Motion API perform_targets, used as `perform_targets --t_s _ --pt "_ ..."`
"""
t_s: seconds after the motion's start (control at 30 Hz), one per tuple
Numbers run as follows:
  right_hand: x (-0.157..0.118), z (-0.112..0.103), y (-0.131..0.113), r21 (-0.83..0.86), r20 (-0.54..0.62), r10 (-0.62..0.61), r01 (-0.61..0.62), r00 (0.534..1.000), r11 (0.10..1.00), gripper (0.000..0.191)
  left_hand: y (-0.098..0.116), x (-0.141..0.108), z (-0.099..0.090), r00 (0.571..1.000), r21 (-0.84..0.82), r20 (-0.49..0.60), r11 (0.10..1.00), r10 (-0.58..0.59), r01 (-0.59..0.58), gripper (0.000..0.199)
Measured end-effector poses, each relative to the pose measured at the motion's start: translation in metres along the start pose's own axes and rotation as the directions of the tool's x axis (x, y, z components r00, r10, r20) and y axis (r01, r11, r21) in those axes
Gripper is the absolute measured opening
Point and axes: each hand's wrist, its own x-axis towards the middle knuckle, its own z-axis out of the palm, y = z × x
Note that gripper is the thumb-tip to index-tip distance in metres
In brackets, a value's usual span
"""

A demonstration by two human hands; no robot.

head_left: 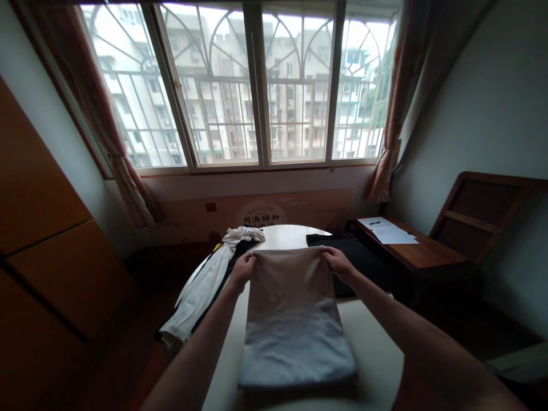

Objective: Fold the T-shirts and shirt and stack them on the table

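Note:
A light grey folded garment (295, 325) is stretched out in front of me over a white round table (377, 342). Its far edge is raised, while the near end looks wider and bluish. My left hand (243, 270) pinches the far left corner of the cloth. At the far right corner, my right hand (339, 264) is closed on the same garment. Which kind of garment it is cannot be made out. Beyond my right hand lies a black folded cloth (363, 257). To the left of my left hand, a white garment (201, 297) lies rumpled over dark clothing.
A wooden side table (428, 251) with white papers (391, 231) stands at the right, beside a wooden chair back (475, 211). Behind the table, a printed banner or box (308, 208) runs below the window (295, 114). An orange-brown cabinet (47, 251) fills the left side.

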Motion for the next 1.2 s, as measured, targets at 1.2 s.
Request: perform_targets --t_s 1.2 --pt "0.050 0.024 0.033 -0.765 0.052 -0.240 0.193 0.969 0.614 0.052 -0.064 0.047 0.033 0.976 0.747 -0.007 0.650 0.218 -0.140 0.048"
